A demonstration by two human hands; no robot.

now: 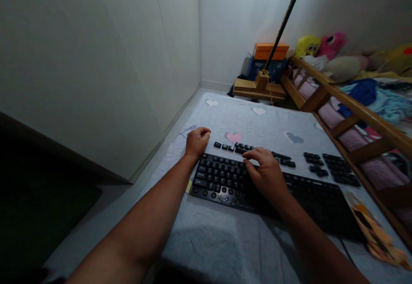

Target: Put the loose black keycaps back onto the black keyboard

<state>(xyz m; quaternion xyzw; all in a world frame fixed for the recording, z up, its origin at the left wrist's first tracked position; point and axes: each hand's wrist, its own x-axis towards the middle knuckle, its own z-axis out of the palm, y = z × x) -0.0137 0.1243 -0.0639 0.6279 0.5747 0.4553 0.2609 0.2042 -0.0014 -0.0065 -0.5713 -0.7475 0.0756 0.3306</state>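
A black computer keyboard (219, 174) lies on a pale blue heart-patterned blanket. Most of its left half carries keycaps, while bare round sockets show along the near edge. Curled into a loose fist, my left hand (197, 141) rests by the keyboard's far left corner; whatever its fingers hold is hidden. My right hand (265, 170) is over the middle of the keyboard, thumb and index fingertips close together near the far edge. I cannot make out anything between them. Loose black keycaps (224, 147) lie in a row just beyond the keyboard, partly hidden by my right hand.
More keycap groups (341, 168) lie at the right. An orange cloth-like item (375, 228) is beside the keyboard's right end, near a cable. A wooden bed rail (360, 108) borders the right side, a pale cabinet (128, 60) the left. A wooden stand (259, 86) stands at the back.
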